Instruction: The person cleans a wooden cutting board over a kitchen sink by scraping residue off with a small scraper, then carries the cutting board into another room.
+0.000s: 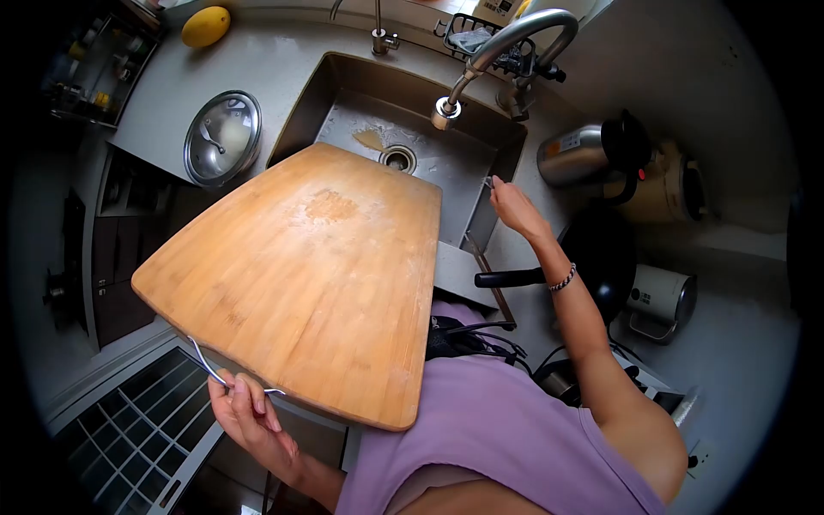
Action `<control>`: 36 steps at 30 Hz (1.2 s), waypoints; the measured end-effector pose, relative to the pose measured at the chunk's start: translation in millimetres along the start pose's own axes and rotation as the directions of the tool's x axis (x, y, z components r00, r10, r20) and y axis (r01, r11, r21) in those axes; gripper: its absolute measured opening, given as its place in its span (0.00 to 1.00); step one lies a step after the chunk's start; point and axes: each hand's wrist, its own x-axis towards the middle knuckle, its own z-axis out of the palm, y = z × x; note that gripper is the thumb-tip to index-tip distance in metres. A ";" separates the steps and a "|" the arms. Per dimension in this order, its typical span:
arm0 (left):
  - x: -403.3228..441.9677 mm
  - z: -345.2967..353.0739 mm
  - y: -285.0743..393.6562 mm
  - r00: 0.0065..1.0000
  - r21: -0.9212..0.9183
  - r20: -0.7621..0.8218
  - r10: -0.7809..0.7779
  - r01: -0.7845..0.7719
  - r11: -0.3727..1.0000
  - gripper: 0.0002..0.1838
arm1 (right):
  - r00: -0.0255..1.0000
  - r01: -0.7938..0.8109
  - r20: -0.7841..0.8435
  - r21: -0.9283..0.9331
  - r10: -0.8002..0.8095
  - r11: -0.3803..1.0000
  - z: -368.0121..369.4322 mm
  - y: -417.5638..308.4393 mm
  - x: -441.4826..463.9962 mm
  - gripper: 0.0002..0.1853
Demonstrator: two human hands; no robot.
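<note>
A large wooden cutting board [300,266] is tilted over the near side of the sink, with a pale, floury patch near its far end. My left hand [249,416] is closed around the metal handle [206,365] on the board's near left edge. Over the sink's right side, my right hand [515,209] is closed, its fingertips pinched on something small that I cannot make out. Below the board's far edge, a tan piece [369,139] lies in the wet sink [343,116] beside the drain [397,159].
A curved faucet [524,34] reaches over the sink. To the left are a glass-lidded bowl [223,137] and a yellow fruit [206,27]. On the right stand a steel kettle [575,157] and a black pan [605,257], its handle pointing toward my body.
</note>
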 end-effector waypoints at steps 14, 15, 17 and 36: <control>-2.6 6.0 -0.7 0.998 -0.026 -0.053 -0.031 0.030 0.999 0.06 | 0.761 0.626 0.246 -0.036 -0.601 0.779 72.8 -149.3 56.8 0.08; -2.8 6.5 -0.1 0.998 -0.025 -0.057 -0.033 0.031 0.999 0.07 | 0.758 0.628 0.254 -0.034 -0.601 0.777 69.8 -155.6 56.9 0.08; -2.3 5.3 0.5 0.997 -0.023 -0.065 -0.040 0.039 0.999 0.07 | 0.813 0.580 0.213 -0.210 -0.542 0.787 65.9 -166.6 57.1 0.08; 0.5 -0.2 -7.1 0.994 0.023 -0.085 -0.067 0.070 0.997 0.08 | 0.703 0.711 0.445 -0.426 -0.554 0.560 81.8 -184.8 94.2 0.06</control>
